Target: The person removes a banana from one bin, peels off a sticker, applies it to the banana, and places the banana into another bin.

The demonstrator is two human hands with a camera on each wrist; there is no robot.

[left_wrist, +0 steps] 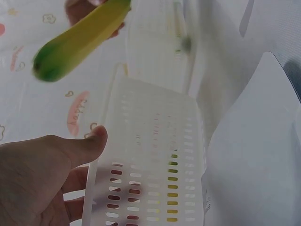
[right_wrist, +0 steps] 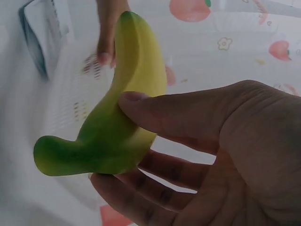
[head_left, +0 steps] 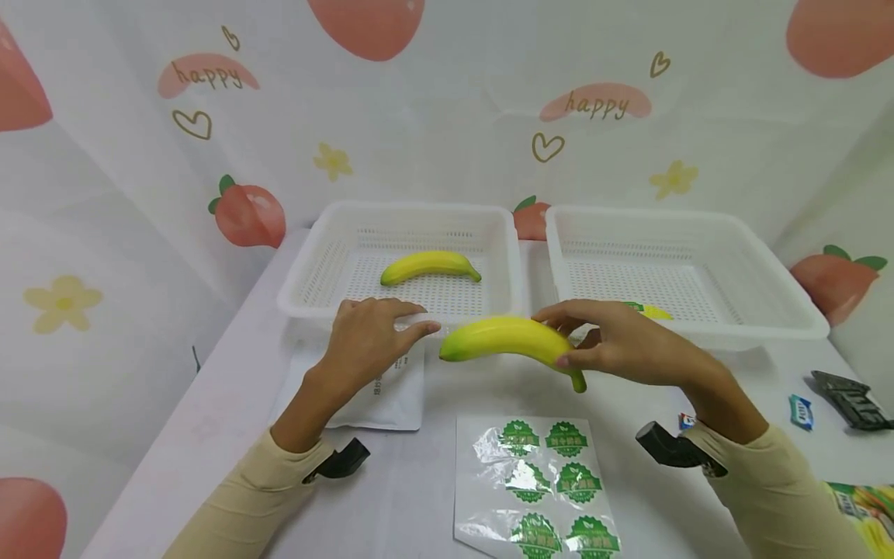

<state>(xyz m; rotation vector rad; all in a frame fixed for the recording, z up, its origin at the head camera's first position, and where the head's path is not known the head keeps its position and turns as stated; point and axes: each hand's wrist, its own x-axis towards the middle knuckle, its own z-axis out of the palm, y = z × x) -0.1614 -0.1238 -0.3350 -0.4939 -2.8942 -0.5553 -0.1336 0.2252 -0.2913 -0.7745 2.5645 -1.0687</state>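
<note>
Just in front of the two baskets, above the tabletop [head_left: 209, 435], the right hand [head_left: 618, 345] grasps a banana [head_left: 506, 340] near its stem. The left hand [head_left: 366, 338] lies relaxed, holding nothing, against the left basket [head_left: 300, 291], which holds another banana [head_left: 429, 265].

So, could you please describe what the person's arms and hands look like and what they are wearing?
Both arms wear long, plain beige sleeves, the left sleeve and right sleeve ending at the wrists. A small black wrist-mounted device sits at each cuff, left and right. The left hand and right hand are bare, without gloves.
</note>
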